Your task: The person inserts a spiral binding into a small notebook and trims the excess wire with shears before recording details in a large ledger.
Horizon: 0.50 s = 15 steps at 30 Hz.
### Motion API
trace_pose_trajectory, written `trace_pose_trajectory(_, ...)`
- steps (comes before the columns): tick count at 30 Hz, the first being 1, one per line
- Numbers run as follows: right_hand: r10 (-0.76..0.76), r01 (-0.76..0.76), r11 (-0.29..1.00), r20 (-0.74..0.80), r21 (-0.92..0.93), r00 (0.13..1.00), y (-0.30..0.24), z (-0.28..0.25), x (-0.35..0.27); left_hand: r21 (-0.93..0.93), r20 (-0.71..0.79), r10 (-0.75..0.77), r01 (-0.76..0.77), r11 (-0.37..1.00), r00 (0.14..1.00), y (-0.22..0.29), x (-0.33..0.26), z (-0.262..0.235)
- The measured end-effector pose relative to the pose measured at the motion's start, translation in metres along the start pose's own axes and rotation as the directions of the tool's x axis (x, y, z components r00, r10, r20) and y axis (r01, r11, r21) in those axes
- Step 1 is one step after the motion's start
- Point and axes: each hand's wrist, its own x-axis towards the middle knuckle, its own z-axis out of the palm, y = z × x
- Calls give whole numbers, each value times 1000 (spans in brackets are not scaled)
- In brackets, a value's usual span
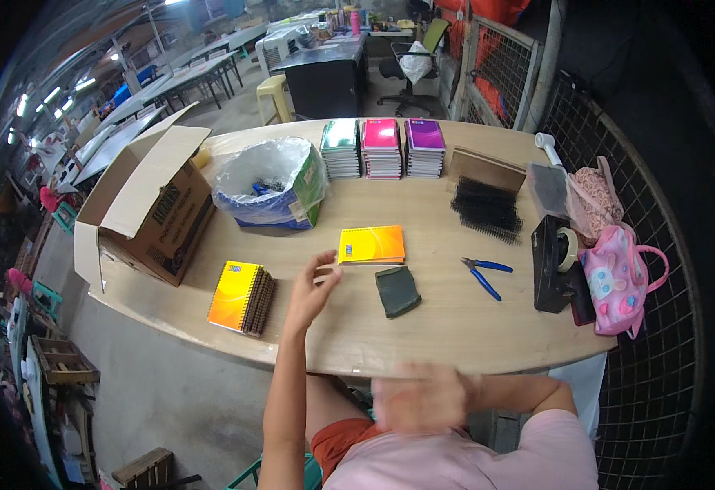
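My left hand (315,287) hovers over the table beside a yellow-orange spiral notebook (372,245), its fingers apart and holding nothing. Whether a fingertip touches the notebook's left edge I cannot tell. My right hand (423,398) is smeared by motion in front of my body, near the table's front edge, and its fingers do not show clearly. Just below the notebook lies a dark green, roughly square piece (397,291). Left of my left hand stands a stack of yellow-orange spiral notebooks (240,296). Blue-handled pliers (488,276) lie open on the right.
Stacks of green (341,149), pink (381,149) and purple notebooks (424,149) line the far edge. Black binding coils (488,208), a tape dispenser (553,265) and a pink bag (619,278) are right. A cardboard box (161,212) and plastic-lined container (269,184) stand left.
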Motion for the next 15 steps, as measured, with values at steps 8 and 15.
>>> trace_pose_trajectory(8,876,-919,186,-364,-347,315,205,-31,-132,507,-226,-81,188,841,971,-77,126,31)
trace_pose_trajectory(15,899,-674,144,-189,-725,395,261,-10,-153,265,-316,-125,214,940,940,-72,119,-19)
